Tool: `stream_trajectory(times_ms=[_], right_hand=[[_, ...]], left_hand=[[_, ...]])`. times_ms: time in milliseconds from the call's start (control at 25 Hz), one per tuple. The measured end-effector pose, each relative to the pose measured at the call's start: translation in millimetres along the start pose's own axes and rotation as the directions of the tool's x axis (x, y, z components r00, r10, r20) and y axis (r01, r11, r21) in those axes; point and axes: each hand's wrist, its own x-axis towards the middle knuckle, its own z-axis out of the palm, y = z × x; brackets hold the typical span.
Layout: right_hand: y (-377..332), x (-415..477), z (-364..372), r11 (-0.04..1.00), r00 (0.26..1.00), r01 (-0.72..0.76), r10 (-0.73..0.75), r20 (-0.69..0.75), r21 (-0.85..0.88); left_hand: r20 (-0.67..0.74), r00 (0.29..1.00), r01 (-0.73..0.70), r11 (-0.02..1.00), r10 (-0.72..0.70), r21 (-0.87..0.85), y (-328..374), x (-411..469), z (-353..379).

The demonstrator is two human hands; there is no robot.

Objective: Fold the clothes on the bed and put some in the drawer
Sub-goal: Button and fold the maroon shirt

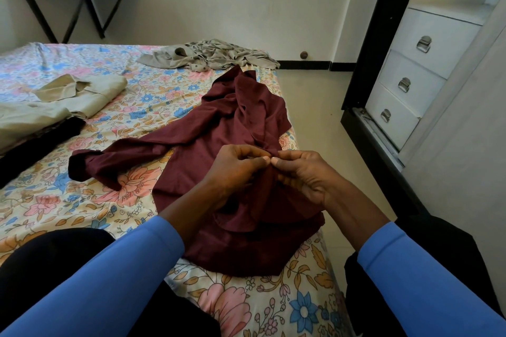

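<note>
Both hands (271,167) pinch the maroon shirt (219,128) lying beneath them on the bed (82,200).

Both forearms, in blue sleeves, reach forward. The left hand (236,170) and right hand (301,174) meet thumb to thumb, each pinching the maroon shirt (208,139).
</note>
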Motion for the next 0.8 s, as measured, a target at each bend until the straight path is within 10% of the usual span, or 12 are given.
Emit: stream_trajectory(times_ms=[240, 560, 800], right_hand=[[6.8, 5.2, 5.2, 0.953, 0.982, 0.113, -0.15, -0.115, -0.279], [7.3, 8.9, 7.9, 0.966, 0.972, 0.204, -0.219, -0.086, -0.158], [18.5, 23.3, 9.4, 0.717, 0.786, 0.431, -0.597, -0.163, -0.547]], left_hand=[[-0.024, 1.0, 0.002, 0.997, -0.001, 0.077, -6.1, 6.8, 2.1], [-0.1, 0.995, -0.018, 1.0, 0.016, -0.017, -8.0, 8.3, -1.8], [-0.054, 0.998, -0.02, 0.995, 0.015, -0.095, -8.4, 6.4, 11.5]])
